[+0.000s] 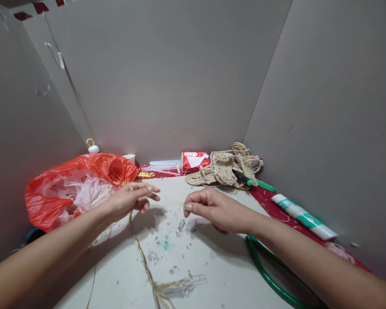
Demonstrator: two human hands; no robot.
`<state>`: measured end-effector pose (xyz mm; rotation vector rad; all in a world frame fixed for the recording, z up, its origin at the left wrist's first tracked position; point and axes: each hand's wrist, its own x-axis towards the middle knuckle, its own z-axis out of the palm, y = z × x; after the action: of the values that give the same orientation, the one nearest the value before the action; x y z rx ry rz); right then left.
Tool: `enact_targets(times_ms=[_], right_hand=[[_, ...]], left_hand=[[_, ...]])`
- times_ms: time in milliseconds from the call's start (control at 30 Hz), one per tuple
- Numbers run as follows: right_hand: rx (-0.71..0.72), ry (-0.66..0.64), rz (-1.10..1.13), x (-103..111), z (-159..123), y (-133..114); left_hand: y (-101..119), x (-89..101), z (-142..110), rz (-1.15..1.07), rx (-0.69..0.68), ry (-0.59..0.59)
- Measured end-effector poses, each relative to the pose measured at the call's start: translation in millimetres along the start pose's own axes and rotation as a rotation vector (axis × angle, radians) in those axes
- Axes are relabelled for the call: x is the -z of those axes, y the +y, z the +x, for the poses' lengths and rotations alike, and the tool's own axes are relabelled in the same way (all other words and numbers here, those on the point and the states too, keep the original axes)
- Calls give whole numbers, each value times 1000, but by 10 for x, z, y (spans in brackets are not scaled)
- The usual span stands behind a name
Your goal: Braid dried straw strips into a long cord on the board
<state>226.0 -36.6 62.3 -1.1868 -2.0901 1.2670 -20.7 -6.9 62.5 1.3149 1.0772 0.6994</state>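
Braid (pixel 141 253) of straw lies on my desk (pixel 225 274) at seven o'clock, its near end frayed, its far end running up to my left hand (pixel 131 199) (whether they touch, I can't tell). That hand is loose, fingers parted. My right hand (pixel 210 208), at five o'clock, pinches what looks like a fine wisp (pixel 182 204). From there, woven straw pieces (pixel 221 167) sit at one o'clock.

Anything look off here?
Smudges, dark and teal, mar the white board, maybe old paint. The braid splays into ragged, loose strands near the picture's bottom, unlike its tighter upper length.
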Motion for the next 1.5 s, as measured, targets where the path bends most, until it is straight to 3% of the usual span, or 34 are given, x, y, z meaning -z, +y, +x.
enact_targets(times_ms=[133, 233, 333, 467, 533, 667, 933, 1100, 1500], right_hand=[[0, -30, 6, 36, -12, 54], [0, -69, 0, 39, -3, 57], [-13, -110, -12, 18, 17, 19], [26, -143, -11, 11, 44, -18], [52, -137, -35, 35, 51, -1], [70, -58, -101, 133, 45, 89], [82, 74, -53, 386, -85, 164], [134, 60, -85, 487, -101, 171], [148, 188, -32, 662, -109, 177]], left_hand=[[-81, 320, 102, -164, -7, 238], [-58, 289, 105, -167, -65, 263], [-2, -51, 44, -103, -50, 119], [4, -573, 24, -154, 167, -298], [-23, -716, 53, -141, 199, -338], [-47, -764, 106, -87, 50, -167], [85, -611, 44, -114, -101, -22], [83, -549, 3, -161, -128, 8], [238, -506, -25, -287, -210, 89]])
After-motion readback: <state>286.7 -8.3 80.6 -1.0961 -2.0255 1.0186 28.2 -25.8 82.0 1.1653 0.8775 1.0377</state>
